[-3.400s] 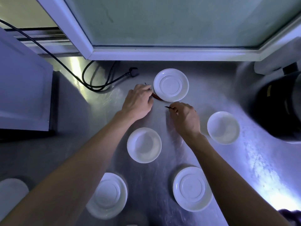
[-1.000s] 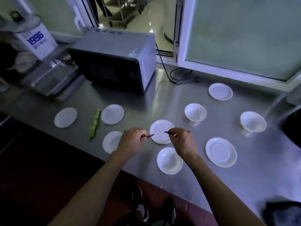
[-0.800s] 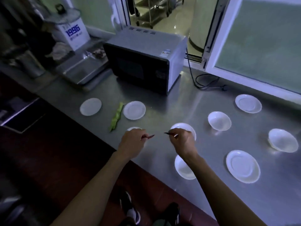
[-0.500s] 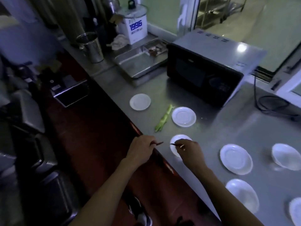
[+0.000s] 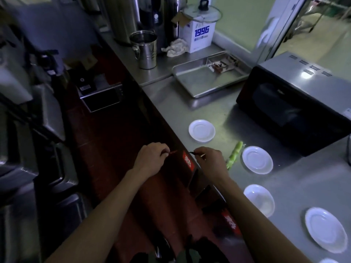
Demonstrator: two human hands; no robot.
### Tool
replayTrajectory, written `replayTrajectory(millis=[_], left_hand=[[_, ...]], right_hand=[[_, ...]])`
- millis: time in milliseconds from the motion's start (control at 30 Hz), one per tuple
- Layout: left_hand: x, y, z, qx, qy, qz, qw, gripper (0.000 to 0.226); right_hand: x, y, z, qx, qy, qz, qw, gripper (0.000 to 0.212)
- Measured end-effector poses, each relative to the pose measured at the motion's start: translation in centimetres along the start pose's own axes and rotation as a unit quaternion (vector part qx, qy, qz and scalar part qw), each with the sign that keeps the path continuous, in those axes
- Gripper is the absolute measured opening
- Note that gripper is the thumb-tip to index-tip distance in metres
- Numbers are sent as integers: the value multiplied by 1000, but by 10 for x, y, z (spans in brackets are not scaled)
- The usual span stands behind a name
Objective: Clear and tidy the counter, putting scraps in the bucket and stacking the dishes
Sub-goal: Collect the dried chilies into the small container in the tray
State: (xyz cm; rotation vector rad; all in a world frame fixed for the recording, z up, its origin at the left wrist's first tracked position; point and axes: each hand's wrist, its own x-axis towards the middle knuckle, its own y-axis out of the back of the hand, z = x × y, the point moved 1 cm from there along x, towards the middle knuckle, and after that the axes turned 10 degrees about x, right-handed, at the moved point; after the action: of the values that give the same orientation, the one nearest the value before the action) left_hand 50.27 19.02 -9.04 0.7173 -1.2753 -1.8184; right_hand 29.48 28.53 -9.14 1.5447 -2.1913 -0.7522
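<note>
While each pinches a thin dark scrap, the left hand [image 5: 152,160] and right hand [image 5: 210,161] now hover off the counter [image 5: 284,186] edge above the floor, no longer over a saucer [image 5: 257,160]; a green stalk [image 5: 234,154] lies beside it.

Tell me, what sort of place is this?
Probably a commercial kitchen or canteen: a long stainless steel counter, a metal tray, tall steel urns and a microwave.

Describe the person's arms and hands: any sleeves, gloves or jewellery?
Both forearms are bare to the frame's edge, with no sleeves in view. The left hand and right hand wear no gloves. No ring, watch or bracelet can be seen in the dim light.
</note>
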Motion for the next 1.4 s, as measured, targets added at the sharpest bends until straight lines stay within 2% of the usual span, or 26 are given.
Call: replayTrajectory(millis=[233,367,633,900,1033,1167,1400], left_hand=[[42,6,-48,2,21,-4,1000,13],[77,8,-81,15,37,-15,999,12],[193,32,-134,51,54,-42,996,12],[304,31,-110,26,9,-33,999,9],[358,20,-83,29,-27,-54,998,8],[407,2,-51,36,-77,-86,993,9],[485,-30,-14,-24,-160,-130,978,13]], right_hand=[[62,-39,-7,-24,-11,-53,998,17],[118,-67,-10,1,-5,-75,997,17],[249,-87,-3,11,-35,-106,994,11],[340,-38,7,22,-66,-29,997,11],[354,-9,29,47,-90,7,995,16],[358,17,53,48,-151,69,985,14],[382,43,75,46,-192,141,970,14]])
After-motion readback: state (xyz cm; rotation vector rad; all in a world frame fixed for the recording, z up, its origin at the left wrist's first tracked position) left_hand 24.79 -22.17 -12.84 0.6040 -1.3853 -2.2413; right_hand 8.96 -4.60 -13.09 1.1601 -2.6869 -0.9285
